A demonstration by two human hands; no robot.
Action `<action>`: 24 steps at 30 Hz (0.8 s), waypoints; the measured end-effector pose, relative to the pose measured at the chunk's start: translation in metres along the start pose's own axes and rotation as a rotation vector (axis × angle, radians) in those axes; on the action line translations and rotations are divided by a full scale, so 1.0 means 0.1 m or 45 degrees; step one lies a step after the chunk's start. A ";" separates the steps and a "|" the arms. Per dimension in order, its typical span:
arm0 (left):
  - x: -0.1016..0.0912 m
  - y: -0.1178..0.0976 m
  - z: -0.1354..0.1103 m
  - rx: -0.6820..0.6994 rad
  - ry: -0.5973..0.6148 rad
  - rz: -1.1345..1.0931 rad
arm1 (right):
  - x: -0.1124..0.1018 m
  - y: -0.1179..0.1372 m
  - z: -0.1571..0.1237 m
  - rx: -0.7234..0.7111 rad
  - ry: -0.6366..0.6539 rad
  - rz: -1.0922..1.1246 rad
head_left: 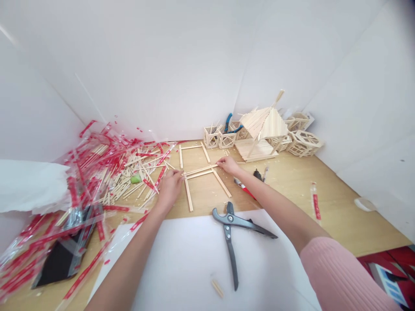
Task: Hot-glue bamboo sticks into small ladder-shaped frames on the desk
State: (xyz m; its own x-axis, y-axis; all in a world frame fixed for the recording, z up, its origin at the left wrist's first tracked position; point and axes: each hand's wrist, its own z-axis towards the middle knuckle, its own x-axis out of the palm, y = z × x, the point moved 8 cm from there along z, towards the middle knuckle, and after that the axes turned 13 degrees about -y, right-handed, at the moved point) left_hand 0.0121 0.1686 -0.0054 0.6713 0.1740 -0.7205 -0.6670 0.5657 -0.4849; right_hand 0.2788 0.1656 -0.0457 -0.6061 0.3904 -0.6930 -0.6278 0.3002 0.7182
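My left hand (169,186) pinches the left end of a pair of wooden sticks (201,170) lying across the table. My right hand (228,164) pinches the right end of the same sticks. The sticks lie crosswise over an open frame of wooden sticks (189,193) flat on the wooden table (324,203). A second stick frame (192,147) lies just behind it. Both arms reach forward over a white sheet (181,259).
Black cutting pliers (231,231) lie open on the white sheet. A heap of loose sticks and red-and-clear wrappers (106,168) fills the left. A small stick house (262,131) and stick cubes (220,138) stand at the back. White walls enclose the table.
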 end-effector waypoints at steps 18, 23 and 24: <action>1.05 -0.76 0.60 0.063 0.376 0.138 | 0.00 0.03 0.01 -0.036 0.024 -0.155; 1.07 -0.74 0.62 0.018 0.411 0.087 | 0.01 0.03 0.02 -0.048 0.030 -0.137; 1.08 -0.73 0.62 0.000 0.410 0.072 | 0.01 0.03 0.02 -0.047 0.033 -0.134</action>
State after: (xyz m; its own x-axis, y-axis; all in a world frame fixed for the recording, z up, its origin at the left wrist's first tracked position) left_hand 0.1530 0.1963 -0.0168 0.4964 -0.0588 -0.8661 -0.7002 0.5625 -0.4396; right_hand 0.2776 0.1680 -0.0440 -0.5480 0.3360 -0.7660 -0.7059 0.3055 0.6390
